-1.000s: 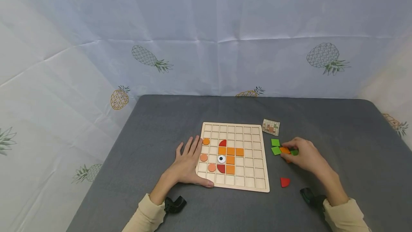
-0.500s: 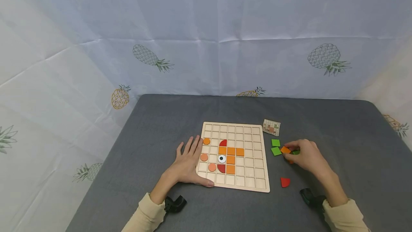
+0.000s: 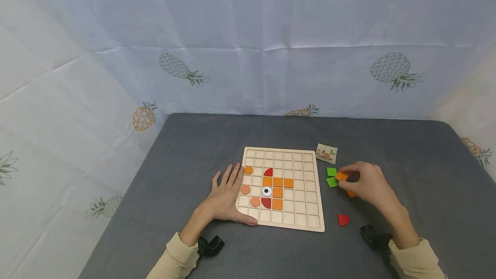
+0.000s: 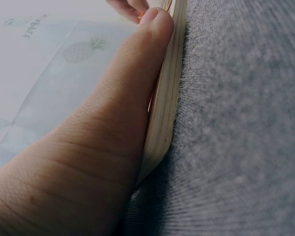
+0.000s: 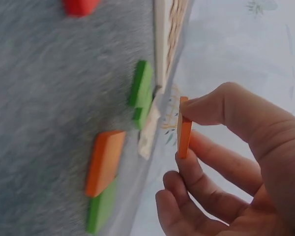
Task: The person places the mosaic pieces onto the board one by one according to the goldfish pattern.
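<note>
My left hand (image 3: 224, 199) lies spread along the left edge and near-left corner of a wooden grid board (image 3: 302, 208), its thumb (image 4: 137, 64) over the board's near edge. Between thumb and fingertips, my right hand (image 3: 368, 186) pinches an orange square tile (image 5: 184, 129), raised above the table in the right wrist view. Beneath that hand lie another orange tile (image 5: 105, 162) and a green tile (image 5: 102, 204). Two green tiles (image 3: 331, 172) sit between the hand and the board. On the board are orange squares (image 3: 277, 192), red quarter-circles (image 3: 266, 203), round discs (image 3: 255, 201) and an eye disc (image 3: 267, 191).
A small printed pattern card (image 3: 327, 153) lies by the board's far right corner. One loose red quarter-circle (image 3: 343, 220) rests on the grey table (image 3: 217, 134) right of the board. A pineapple-print cloth (image 3: 232, 81) hangs behind the table.
My right hand has lifted the orange tile up from among the loose tiles and moved slightly away from me. The left hand has stayed on the board.
</note>
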